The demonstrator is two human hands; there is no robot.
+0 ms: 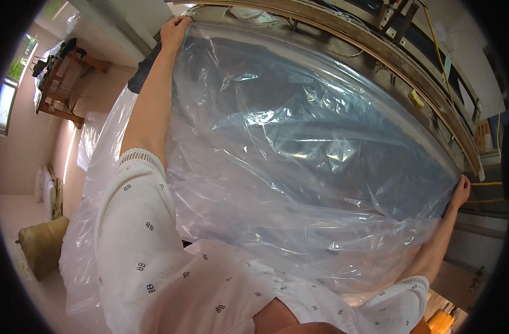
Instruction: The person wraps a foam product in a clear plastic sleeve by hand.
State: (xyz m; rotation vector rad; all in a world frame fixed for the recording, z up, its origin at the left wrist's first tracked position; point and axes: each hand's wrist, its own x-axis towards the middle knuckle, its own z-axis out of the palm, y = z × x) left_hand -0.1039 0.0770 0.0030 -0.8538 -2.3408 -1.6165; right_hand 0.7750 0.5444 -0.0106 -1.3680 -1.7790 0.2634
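A long wooden rail (396, 64) curved across the far side of the work, and a wide clear plastic sheet (299, 183) lay on the wearer's side of it, its far edge running roughly along the rail and its slack folds reaching back toward the wearer. Through the film, on the near side of the rail, showed a dark blue-grey layer (254, 67); whether it was fixed to the plastic could not be told. The left hand (175, 29) was near the rail's left end, its fingers curled in and apparently clamped on the far left corner of the sheet. The right hand (461, 192) was just below the rail's right end, thumb and fingers closed together on the opposite corner, though the exact grip there was too small to make out. A small yellow object (416, 100) sat beside the rail on its near side, toward the right. The step in hand seemed to be stretching the sheet's far edge out along the rail. Judging by the wrinkles, the next move called for an even outward pull from both hands, with the edge lined up to the rail before either corner was let go.
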